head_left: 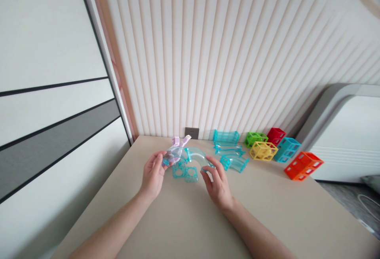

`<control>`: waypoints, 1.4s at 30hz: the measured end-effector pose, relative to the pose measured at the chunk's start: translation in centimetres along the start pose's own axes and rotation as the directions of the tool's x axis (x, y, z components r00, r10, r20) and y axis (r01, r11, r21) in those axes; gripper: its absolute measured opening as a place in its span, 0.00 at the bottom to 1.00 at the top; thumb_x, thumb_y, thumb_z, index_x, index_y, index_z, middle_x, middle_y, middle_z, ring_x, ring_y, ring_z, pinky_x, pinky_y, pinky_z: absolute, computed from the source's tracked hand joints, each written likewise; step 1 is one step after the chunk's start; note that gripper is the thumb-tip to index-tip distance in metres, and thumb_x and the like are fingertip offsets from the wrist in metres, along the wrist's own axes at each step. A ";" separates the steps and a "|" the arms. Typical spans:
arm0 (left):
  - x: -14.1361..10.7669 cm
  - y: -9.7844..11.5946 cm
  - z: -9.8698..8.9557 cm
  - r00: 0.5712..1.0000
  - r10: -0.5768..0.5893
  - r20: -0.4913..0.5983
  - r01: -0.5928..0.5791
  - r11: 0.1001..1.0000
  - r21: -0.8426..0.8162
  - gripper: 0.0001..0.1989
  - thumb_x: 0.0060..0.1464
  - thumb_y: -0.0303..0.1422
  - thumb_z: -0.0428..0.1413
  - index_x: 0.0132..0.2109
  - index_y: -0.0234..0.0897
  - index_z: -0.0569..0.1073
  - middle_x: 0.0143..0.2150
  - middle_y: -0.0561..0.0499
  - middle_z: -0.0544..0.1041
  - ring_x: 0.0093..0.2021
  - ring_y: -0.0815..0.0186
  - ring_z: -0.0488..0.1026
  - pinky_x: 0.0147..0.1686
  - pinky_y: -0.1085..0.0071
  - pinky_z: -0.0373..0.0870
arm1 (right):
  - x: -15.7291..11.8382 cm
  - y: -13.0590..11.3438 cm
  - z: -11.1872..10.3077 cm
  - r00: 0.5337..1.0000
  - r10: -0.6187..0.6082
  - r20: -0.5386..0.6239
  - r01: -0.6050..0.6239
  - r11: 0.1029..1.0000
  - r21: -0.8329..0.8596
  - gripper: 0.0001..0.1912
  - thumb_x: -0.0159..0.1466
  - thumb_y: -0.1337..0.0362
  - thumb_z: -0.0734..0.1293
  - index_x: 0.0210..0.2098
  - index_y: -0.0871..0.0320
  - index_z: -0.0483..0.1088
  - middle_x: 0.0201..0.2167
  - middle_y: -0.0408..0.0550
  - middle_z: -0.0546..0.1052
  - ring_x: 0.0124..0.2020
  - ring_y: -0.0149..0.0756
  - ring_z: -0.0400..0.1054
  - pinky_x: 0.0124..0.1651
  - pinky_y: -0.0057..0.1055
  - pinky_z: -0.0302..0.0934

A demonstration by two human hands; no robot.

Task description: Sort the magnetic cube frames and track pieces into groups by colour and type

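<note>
My left hand [154, 174] pinches the left end of a clear blue curved tube piece. My right hand [217, 180] grips the lower right end of another curved tube [198, 155]. Above the table the two pieces meet end to end at a blue collar, forming an arch; whether they are locked together I cannot tell. Behind the left tube stands a lilac and white toy [177, 147], partly hidden by it. Below the arch, square blue pieces with round holes [191, 174] lie on the table.
More clear blue tube pieces [234, 163] lie to the right of my right hand. Further right stand green, yellow [263, 151], red, blue and orange [303, 166] frame blocks. A dark wall socket [192, 133] sits behind the table [190, 223]; a white cabinet borders the left side.
</note>
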State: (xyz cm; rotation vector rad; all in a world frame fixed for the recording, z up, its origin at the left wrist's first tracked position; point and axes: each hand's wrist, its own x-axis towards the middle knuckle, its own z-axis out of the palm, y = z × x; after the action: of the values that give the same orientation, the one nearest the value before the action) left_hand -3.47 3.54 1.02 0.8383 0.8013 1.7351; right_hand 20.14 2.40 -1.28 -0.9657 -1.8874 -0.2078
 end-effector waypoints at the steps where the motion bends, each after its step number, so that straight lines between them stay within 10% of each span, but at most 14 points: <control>1: -0.4 -0.1 0.3 0.999 -0.051 0.012 0.052 0.998 -0.038 0.17 0.52 0.45 0.66 0.40 0.37 0.77 0.38 0.50 0.81 0.37 0.64 0.79 0.38 0.67 0.78 | 0.0 0.0 -0.1 0.999 -0.038 0.004 0.038 0.999 0.005 0.05 0.70 0.68 0.64 0.45 0.54 0.69 0.54 0.59 0.73 0.58 0.46 0.69 0.56 0.44 0.68; 11: -1.7 -1.1 0.8 0.935 -0.334 0.118 0.351 0.918 -0.185 0.18 0.48 0.42 0.70 0.40 0.37 0.77 0.39 0.49 0.83 0.40 0.62 0.80 0.38 0.67 0.80 | 0.7 -0.8 -0.5 0.964 -0.216 0.154 0.209 0.976 0.061 0.07 0.69 0.70 0.65 0.47 0.54 0.69 0.55 0.59 0.75 0.59 0.47 0.69 0.55 0.44 0.69; 29: -2.1 -1.2 0.9 0.935 -0.274 0.226 0.292 0.955 -0.047 0.18 0.52 0.40 0.68 0.45 0.36 0.75 0.45 0.47 0.82 0.49 0.56 0.79 0.50 0.60 0.78 | 0.8 -0.8 -0.5 0.949 -0.234 0.209 0.220 0.971 0.091 0.11 0.67 0.70 0.66 0.49 0.54 0.69 0.55 0.58 0.75 0.58 0.47 0.69 0.54 0.44 0.69; 42: -2.2 -0.9 0.9 0.943 -0.270 0.193 0.298 0.946 -0.131 0.17 0.53 0.38 0.67 0.47 0.39 0.75 0.47 0.48 0.82 0.52 0.56 0.78 0.57 0.55 0.73 | -0.1 0.0 0.6 0.994 0.020 0.104 -0.018 1.000 -0.017 0.28 0.68 0.57 0.68 0.64 0.56 0.61 0.50 0.60 0.77 0.50 0.50 0.74 0.50 0.46 0.71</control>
State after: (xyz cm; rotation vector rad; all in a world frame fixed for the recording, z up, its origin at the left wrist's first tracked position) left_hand -1.76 1.81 0.37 0.7150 0.6252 1.4277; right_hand 19.73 2.62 -1.66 -1.0221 -1.9735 -0.1636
